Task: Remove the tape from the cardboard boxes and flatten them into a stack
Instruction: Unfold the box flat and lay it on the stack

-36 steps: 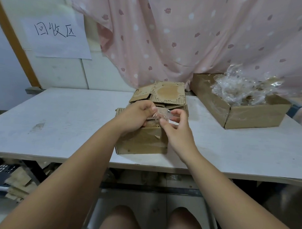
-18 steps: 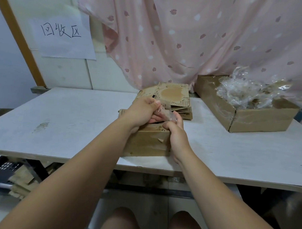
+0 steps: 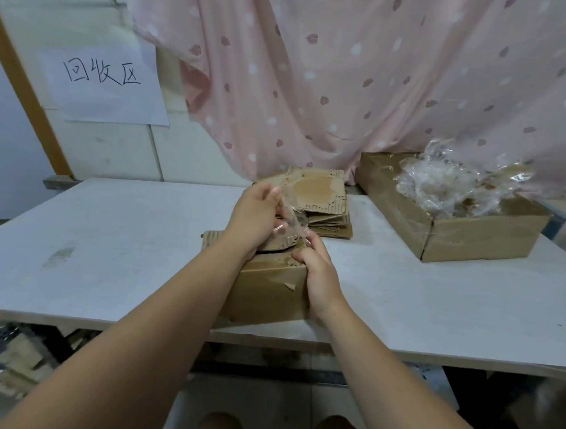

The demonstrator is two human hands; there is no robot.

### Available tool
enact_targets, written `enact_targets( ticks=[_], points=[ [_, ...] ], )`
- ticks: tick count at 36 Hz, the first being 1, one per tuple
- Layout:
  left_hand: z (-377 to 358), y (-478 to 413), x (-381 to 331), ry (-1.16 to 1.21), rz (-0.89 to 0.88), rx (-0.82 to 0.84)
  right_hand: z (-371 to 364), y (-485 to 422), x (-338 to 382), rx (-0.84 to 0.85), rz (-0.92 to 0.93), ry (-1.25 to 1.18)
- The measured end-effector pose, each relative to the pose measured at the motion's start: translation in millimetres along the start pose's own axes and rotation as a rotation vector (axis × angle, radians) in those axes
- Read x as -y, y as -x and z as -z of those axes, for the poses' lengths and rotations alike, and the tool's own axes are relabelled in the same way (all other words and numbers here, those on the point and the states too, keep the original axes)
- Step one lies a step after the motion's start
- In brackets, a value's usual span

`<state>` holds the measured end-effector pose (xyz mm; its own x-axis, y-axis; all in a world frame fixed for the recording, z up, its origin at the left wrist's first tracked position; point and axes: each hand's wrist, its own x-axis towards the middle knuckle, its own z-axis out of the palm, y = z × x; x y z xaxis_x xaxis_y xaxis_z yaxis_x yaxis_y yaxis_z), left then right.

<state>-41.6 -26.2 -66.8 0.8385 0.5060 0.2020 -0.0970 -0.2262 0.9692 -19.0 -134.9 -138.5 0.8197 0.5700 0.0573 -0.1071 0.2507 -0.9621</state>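
Left hand [image 3: 256, 219]: raised over the box top, fingers curled, pinching the upper end of a clear tape strip [image 3: 289, 214].
Right hand [image 3: 319, 271]: fingers curled over the top right corner of the cardboard box [image 3: 269, 292], gripping it; fingertips sit at the strip's lower end.
Tape strip: runs slanted between the two hands, crinkled, lower end at the box top; whether it is still stuck there cannot be told.
Cardboard box: on the bench [image 3: 114, 240], near the front edge, not flattened; front face scuffed and torn.
Flattened stack [image 3: 322, 196]: just behind the box, corrugated pieces lying flat on the bench.
Open box [image 3: 466, 243]: right rear of the bench, well apart from the hands, holding a wad of clear tape [image 3: 443, 188].
Background: pink dotted curtain [image 3: 344, 72]; handwritten paper sign [image 3: 103, 79] on the wall at left.
Under the bench: cardboard scraps [image 3: 19, 365], left side, blurred.
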Motion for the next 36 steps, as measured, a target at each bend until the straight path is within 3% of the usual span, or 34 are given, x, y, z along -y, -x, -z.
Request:
enact_targets(
  ticks=[6,10,13,21,28,33,36],
  points=[
    [3,-3,2,0.049,0.097,0.014,0,-5,-6,-0.025,-0.053,-0.065],
    [-2,-3,6,-0.191,0.03,0.059,4,-10,4,0.051,-0.19,-0.132],
    [-2,-1,6,-0.21,-0.01,0.082,7,-15,11,0.095,-0.206,-0.064],
    [4,-3,7,-0.006,0.07,0.053,4,-14,6,0.068,-0.236,-0.305],
    [4,-6,6,0.095,0.161,-0.055,7,-21,7,0.093,-0.191,-0.184],
    [3,-19,4,0.25,0.381,-0.105,6,-25,10,0.107,-0.216,-0.146],
    [4,-21,6,0.323,0.414,-0.176,5,-25,11,0.114,-0.253,-0.174]
  ],
)
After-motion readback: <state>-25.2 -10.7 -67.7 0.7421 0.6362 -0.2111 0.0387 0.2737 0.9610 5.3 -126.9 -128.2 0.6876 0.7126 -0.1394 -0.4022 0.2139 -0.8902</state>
